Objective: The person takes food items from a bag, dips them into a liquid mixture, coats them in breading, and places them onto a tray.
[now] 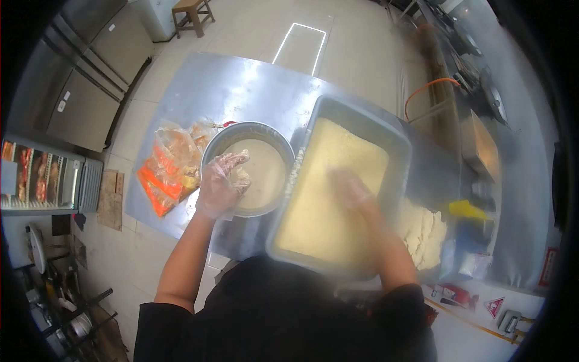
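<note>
My left hand (221,185), in a clear plastic glove, hovers over the near left rim of a round metal pot (253,130). Its thumb and fingers curve apart, and pale clumps cling to them. Inside the pot is a smooth, pale liquid (264,169), perhaps batter. My right hand (353,188), also apparently gloved, is blurred by motion above a large grey plastic tub (405,135). Pale yellow powder or fine crumbs (325,145) fill much of the tub. Whether the right fingers hold anything is hidden by the blur. Pale lumps stick to the tub's left rim.
Left of the pot, a clear and orange plastic bag (165,169) lies on the steel table (203,86), near a red handle (230,123). A pale cracked mass (423,235) sits right of the tub. Beyond are a stool (192,17), steel cabinets (97,86) and a display case (40,176).
</note>
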`<state>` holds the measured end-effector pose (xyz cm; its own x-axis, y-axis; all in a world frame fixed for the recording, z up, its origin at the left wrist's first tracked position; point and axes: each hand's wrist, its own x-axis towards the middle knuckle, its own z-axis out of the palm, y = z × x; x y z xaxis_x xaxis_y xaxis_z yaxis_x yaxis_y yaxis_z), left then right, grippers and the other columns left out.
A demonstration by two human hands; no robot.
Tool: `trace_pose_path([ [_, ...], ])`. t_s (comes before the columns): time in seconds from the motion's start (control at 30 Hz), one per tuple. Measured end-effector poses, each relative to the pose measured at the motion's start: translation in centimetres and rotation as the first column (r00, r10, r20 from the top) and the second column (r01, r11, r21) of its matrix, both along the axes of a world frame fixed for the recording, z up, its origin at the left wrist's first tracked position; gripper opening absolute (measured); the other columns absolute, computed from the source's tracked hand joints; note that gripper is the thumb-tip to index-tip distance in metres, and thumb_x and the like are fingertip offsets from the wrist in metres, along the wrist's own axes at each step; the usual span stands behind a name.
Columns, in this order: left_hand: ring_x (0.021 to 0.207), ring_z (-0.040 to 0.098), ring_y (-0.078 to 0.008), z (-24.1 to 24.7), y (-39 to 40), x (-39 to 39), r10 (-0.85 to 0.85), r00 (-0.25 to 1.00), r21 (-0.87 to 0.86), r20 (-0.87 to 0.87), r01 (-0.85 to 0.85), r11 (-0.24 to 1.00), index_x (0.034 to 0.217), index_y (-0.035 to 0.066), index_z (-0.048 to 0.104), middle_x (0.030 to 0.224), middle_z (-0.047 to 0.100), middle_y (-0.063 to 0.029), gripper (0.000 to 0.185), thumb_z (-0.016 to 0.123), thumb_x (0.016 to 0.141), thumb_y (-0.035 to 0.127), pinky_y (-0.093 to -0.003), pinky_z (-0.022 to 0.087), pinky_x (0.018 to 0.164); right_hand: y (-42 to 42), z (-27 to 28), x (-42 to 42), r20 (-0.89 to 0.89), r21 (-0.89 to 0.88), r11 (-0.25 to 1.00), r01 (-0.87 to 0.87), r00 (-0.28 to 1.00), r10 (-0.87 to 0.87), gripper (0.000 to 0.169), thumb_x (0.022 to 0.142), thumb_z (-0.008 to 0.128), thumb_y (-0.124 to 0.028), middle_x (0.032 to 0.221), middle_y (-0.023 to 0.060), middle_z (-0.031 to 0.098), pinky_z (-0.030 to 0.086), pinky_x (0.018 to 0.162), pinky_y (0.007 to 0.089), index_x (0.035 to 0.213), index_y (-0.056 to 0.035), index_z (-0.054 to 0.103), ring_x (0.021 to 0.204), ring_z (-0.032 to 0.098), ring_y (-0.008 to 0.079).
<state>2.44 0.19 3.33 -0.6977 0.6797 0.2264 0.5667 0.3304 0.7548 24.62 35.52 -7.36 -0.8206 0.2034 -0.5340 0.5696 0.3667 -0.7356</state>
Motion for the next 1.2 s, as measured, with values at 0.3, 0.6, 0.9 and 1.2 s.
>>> trace_pose_path([
  [0.3, 0.115, 0.065, -0.035, -0.5, 0.3, -0.6, -0.078, 0.995, 0.07, 0.059, 0.074, 0.995, 0.115, 0.001, 0.073, 0.122, 0.07, -0.0198, 0.04, 0.075, 0.077, 0.014, -0.0425, 0.049, 0.104, -2.5, 10.1, -5.9, 0.584, -0.006, 0.733, -0.68, 0.593, 0.555, 0.106, 0.079, 0.064, -0.078, 0.158, 0.019, 0.043, 0.031, 0.119, 0.0426, 0.154, -0.006, 0.043, 0.145, 0.041, 0.0351],
  [0.6, 0.124, 0.06, -0.0289, -1.5, -0.1, -0.7, -0.098, 0.978, 0.057, 0.185, 0.089, 0.994, 0.122, 0.002, 0.07, 0.128, 0.068, -0.0132, 0.05, 0.079, 0.079, 0.027, -0.0413, 0.041, 0.112, -3.4, 7.3, -5.7, 0.573, 0.006, 0.597, -0.802, 0.492, 0.655, 0.109, 0.072, 0.077, -0.068, 0.155, 0.0211, 0.046, 0.037, 0.116, 0.0436, 0.153, -0.0018, 0.043, 0.141, 0.046, 0.0363],
  [0.9, 0.121, 0.061, -0.0309, -1.5, 0.0, -1.1, -0.143, 0.989, -0.031, -0.02, 0.143, 0.989, 0.122, 0.004, 0.07, 0.126, 0.069, -0.0131, 0.047, 0.078, 0.081, 0.025, -0.0431, 0.045, 0.108, -2.6, 7.4, -4.0, 0.397, 0.157, 0.727, -0.668, 0.717, 0.573, 0.097, 0.075, 0.078, -0.064, 0.147, 0.0254, 0.053, 0.04, 0.113, 0.043, 0.143, 0.0011, 0.055, 0.136, 0.052, 0.0376],
  [1.2, 0.124, 0.061, -0.0241, -3.2, -0.1, -1.2, -0.159, 0.979, 0.092, 0.131, 0.148, 0.985, 0.131, 0.0, 0.059, 0.129, 0.067, -0.0131, 0.056, 0.081, 0.081, 0.016, -0.0384, 0.047, 0.106, -2.1, 6.9, -3.2, 0.274, 0.141, 0.866, -0.48, 0.859, 0.432, 0.085, 0.076, 0.081, -0.056, 0.135, 0.0233, 0.063, 0.044, 0.109, 0.0415, 0.135, 0.002, 0.062, 0.128, 0.058, 0.0368],
])
